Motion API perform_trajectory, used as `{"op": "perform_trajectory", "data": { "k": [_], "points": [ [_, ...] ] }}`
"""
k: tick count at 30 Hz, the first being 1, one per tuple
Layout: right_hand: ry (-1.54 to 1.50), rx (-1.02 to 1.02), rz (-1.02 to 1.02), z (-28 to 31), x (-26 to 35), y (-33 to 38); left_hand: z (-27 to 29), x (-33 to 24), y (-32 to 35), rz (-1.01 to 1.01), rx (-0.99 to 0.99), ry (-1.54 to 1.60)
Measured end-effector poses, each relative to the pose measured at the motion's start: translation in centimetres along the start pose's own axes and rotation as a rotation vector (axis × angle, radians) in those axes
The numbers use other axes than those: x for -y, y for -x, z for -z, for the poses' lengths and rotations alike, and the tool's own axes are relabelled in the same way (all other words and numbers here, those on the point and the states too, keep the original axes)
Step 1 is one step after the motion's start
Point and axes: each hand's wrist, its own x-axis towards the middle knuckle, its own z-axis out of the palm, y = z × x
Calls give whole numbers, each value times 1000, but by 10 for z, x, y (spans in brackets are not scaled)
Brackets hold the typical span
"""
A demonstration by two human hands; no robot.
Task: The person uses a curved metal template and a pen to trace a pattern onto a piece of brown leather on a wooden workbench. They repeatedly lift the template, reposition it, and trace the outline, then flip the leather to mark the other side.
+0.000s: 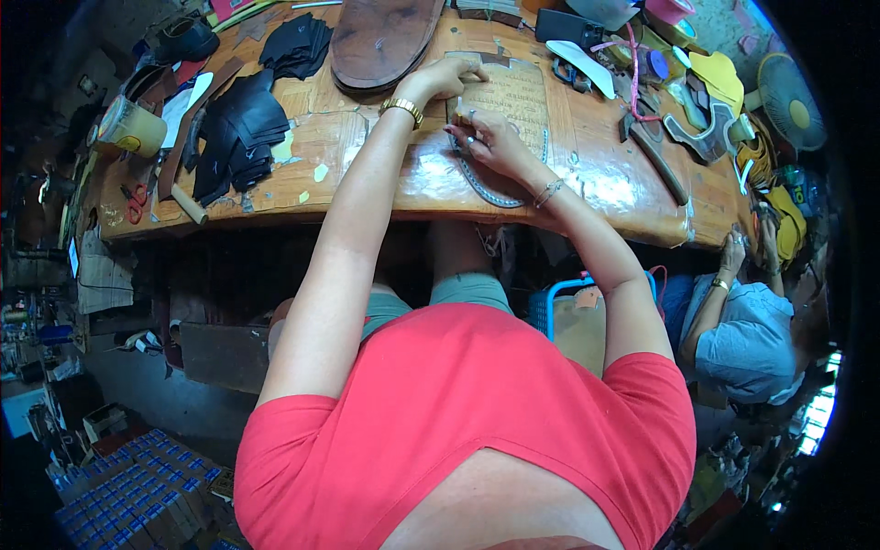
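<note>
A tan board (527, 105) covered with rows of markings, with a pale curved edge at its near end, lies on the wooden table (357, 188) in front of me. My left hand (444, 81), below a gold watch band, rests over the board's far left part with its fingers reaching across it. Just nearer and to the right, my right hand (495, 144) is over the board's middle, its fingers pinched together. A small pale bit shows between the two hands, and I cannot make out what the right fingers hold.
Black leather pieces (240, 128) are stacked at left, near red-handled scissors (136, 203) and a plastic tub (131, 126). A brown oval board (383, 41) lies beyond my left hand. To the right are a hammer (658, 160), a fan (792, 101) and a person (747, 335) seated at the table.
</note>
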Motion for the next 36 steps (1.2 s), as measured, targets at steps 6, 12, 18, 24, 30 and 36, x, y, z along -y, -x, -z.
{"op": "perform_trajectory", "data": {
  "k": [6, 12, 18, 24, 30, 36],
  "points": [
    [-279, -59, -259, -1, -11, 0, 2, -14, 10, 13, -48, 16],
    [-77, -59, -83, -5, -18, 0, -2, 12, 1, -144, -73, 3],
    [-389, -130, -343, -11, -25, 3, -3, 7, -1, 46, -25, -32],
    [48, -74, -41, -7, -22, 2, -3, 10, 1, -17, -60, -60],
    [-514, -125, -479, -6, -12, -5, -4, 25, -5, -10, -29, 71],
    [-55, -118, -124, -4, -11, -1, 6, -17, 10, -21, 18, 10]
  ]
}}
